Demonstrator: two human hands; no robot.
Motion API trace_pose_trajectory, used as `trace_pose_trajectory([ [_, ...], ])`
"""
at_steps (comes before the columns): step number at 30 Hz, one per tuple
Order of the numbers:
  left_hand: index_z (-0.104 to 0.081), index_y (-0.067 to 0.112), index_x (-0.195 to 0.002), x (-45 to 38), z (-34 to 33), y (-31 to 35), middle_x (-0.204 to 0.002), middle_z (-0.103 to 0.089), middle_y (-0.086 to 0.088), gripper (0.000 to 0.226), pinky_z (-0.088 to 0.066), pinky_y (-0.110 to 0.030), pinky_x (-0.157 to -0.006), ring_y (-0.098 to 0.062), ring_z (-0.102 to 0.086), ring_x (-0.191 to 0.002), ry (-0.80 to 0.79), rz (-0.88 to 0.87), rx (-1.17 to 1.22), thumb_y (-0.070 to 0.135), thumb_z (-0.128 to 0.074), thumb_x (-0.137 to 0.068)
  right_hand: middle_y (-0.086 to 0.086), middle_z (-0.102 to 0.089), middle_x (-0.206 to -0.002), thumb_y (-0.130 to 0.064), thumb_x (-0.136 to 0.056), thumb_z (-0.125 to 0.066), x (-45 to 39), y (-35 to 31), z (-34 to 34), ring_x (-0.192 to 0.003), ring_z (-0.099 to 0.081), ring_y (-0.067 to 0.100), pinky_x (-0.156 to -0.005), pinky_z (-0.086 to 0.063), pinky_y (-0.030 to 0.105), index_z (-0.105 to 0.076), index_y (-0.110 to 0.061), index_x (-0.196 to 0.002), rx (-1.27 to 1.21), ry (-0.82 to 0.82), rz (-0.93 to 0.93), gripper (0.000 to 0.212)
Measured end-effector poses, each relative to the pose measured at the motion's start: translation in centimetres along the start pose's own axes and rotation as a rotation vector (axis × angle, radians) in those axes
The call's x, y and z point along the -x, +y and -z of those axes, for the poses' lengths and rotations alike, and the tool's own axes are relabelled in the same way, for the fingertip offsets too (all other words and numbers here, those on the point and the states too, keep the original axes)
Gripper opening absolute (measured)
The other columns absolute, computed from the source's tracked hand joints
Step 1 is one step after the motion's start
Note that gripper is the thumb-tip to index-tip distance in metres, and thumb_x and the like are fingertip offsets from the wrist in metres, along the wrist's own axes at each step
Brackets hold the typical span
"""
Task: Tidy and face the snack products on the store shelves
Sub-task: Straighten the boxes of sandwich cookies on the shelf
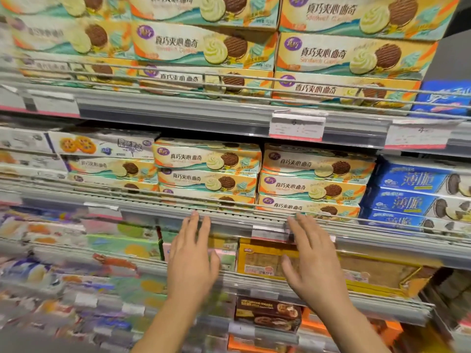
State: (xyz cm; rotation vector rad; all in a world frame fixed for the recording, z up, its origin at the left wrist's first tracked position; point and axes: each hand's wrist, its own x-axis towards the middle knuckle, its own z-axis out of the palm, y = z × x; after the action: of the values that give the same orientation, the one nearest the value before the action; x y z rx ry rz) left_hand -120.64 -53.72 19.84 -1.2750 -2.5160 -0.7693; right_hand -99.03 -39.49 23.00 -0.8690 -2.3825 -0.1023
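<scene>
From the head view, the left hand (192, 261) and right hand (312, 263) reach up with straight, empty fingers. The stacked yellow-and-teal sandwich-cookie boxes (207, 171) lie just above the fingertips behind the grey wire shelf rail (153, 200), long axes sideways, the left hand probably nearer.

Packages on the lower left shelves (76, 284) are smeared by blur, their labels unreadable.
</scene>
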Motion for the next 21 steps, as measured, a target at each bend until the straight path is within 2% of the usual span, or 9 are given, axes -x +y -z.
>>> trace_pose_trajectory([
  [3, -0.013, 0.023, -0.164, 0.0, 1.3, 0.3, -0.171, -0.008, -0.004, 0.076, -0.025, -0.045, -0.125, -0.026, -0.014, -0.157, -0.099, -0.004, -0.062, 0.038, -0.048, -0.098, 0.007, -0.027, -0.166, -0.046, -0.088, -0.050, -0.8, -2.1, -1.0, -0.155, -0.020, 0.031, -0.122, -0.025, 0.058, -0.030, -0.019, -0.159, 0.055, -0.098, 0.002, 0.079],
  [5, -0.011, 0.024, -0.164, -0.1, 2.5, 0.6, -0.171, -0.008, -0.003, 0.077, -0.022, -0.044, -0.125, -0.027, -0.011, -0.158, -0.128, -0.021, -0.085, 0.038, -0.049, -0.099, 0.005, -0.024, -0.167, -0.045, -0.088, -0.055, -1.0, -2.6, -1.2, -0.156, -0.016, 0.030, -0.122, -0.024, 0.060, -0.030, -0.019, -0.160, 0.050, -0.119, -0.034, 0.081],
  [10, -0.008, 0.030, -0.163, -0.5, 4.3, -0.1, -0.171, -0.008, 0.001, 0.074, -0.025, -0.045, -0.124, -0.025, -0.007, -0.158, -0.205, -0.059, -0.127, 0.039, -0.047, -0.101, 0.005, -0.036, -0.163, -0.041, -0.087, -0.064, -1.5, -2.6, -1.0, -0.153, -0.025, 0.029, -0.119, -0.029, 0.058, -0.031, -0.015, -0.159, 0.046, -0.108, -0.059, 0.083],
  [13, -0.009, 0.035, -0.163, -0.9, 5.2, -1.5, -0.170, -0.015, 0.004, 0.073, -0.024, -0.045, -0.125, -0.023, -0.008, -0.158, -0.207, -0.137, -0.108, 0.041, -0.048, -0.101, 0.005, -0.039, -0.161, -0.041, -0.085, -0.067, -1.7, -2.8, -0.7, -0.151, -0.029, 0.029, -0.116, -0.033, 0.059, -0.033, -0.016, -0.159, 0.066, -0.104, -0.073, 0.085],
  [16, -0.016, 0.031, -0.163, -1.8, 6.1, -3.4, -0.166, -0.025, 0.004, 0.072, -0.023, -0.044, -0.125, -0.021, -0.018, -0.155, -0.156, -0.148, -0.053, 0.040, -0.048, -0.099, 0.003, -0.038, -0.161, -0.044, -0.085, -0.066, -1.8, -2.7, -0.4, -0.152, -0.029, 0.027, -0.115, -0.035, 0.059, -0.033, -0.018, -0.159, 0.084, -0.135, -0.092, 0.085],
  [18, -0.026, 0.027, -0.161, -2.6, 6.8, -4.6, -0.164, -0.032, 0.003, 0.070, -0.028, -0.046, -0.123, -0.019, -0.025, -0.152, -0.052, -0.160, 0.024, 0.042, -0.043, -0.095, 0.000, -0.038, -0.160, -0.046, -0.085, -0.064, -2.1, -2.9, 0.0, -0.151, -0.029, 0.025, -0.115, -0.035, 0.058, -0.033, -0.020, -0.158, 0.094, -0.143, -0.110, 0.084],
  [21, -0.037, 0.023, -0.156, -4.2, 7.8, -6.6, -0.161, -0.036, 0.004, 0.066, -0.028, -0.043, -0.123, -0.019, -0.030, -0.150, 0.074, -0.219, 0.118, 0.042, -0.039, -0.093, -0.001, -0.041, -0.159, -0.045, -0.083, -0.066, -2.0, -3.7, -0.1, -0.151, -0.030, 0.023, -0.114, -0.037, 0.058, -0.037, -0.021, -0.157, 0.106, -0.125, -0.145, 0.083],
])
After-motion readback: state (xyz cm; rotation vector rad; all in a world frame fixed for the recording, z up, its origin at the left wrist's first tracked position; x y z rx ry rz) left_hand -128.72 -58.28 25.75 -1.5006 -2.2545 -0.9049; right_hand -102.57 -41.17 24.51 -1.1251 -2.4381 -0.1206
